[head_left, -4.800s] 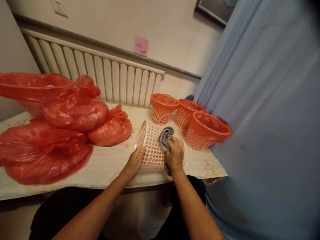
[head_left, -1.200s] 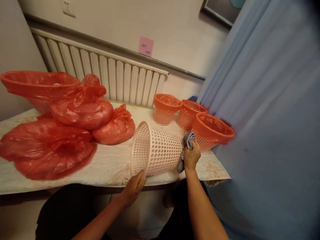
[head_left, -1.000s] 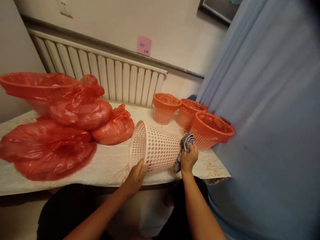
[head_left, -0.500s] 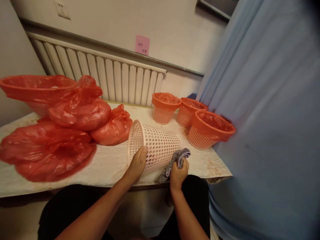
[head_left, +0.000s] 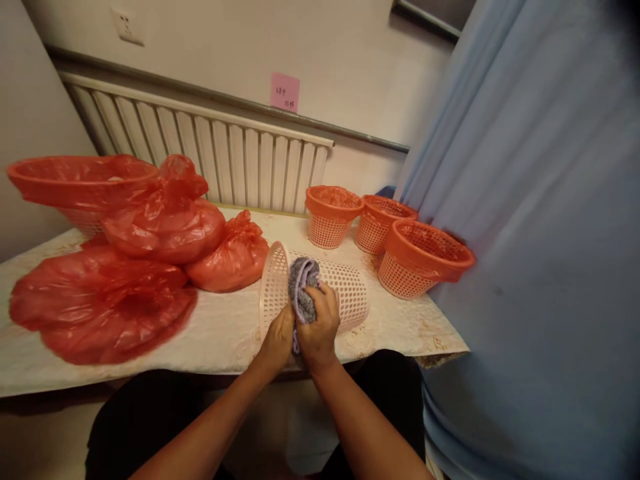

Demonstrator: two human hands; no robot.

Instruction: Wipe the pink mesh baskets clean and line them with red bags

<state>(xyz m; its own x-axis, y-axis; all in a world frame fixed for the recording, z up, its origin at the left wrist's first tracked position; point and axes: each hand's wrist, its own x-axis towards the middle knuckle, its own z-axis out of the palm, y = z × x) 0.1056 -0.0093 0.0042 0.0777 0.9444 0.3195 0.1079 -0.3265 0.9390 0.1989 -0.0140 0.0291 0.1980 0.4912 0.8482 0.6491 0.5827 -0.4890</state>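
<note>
A pale pink perforated wastebasket (head_left: 350, 293) lies on its side in front of me, its mouth turned left. My left hand (head_left: 279, 337) grips the basket's rim at the near side. In my right hand (head_left: 320, 327) is a bunched grey cloth (head_left: 303, 287) with a light purple edge, pressed on the basket's outer wall just behind the rim. The two hands are close together. Part of the basket's wall is hidden by the cloth and the right hand.
Several red plastic bags (head_left: 165, 220) are heaped on the left, beside a large red-lined basket (head_left: 85, 177). Three red-lined baskets (head_left: 327, 227) stand at the back right. A blue curtain (head_left: 525, 267) hangs on the right; a radiator (head_left: 210, 147) is behind the covered table (head_left: 225, 327).
My right hand has moved the cloth left and up, from the basket's base end to near the rim. My left hand keeps hold of the rim.
</note>
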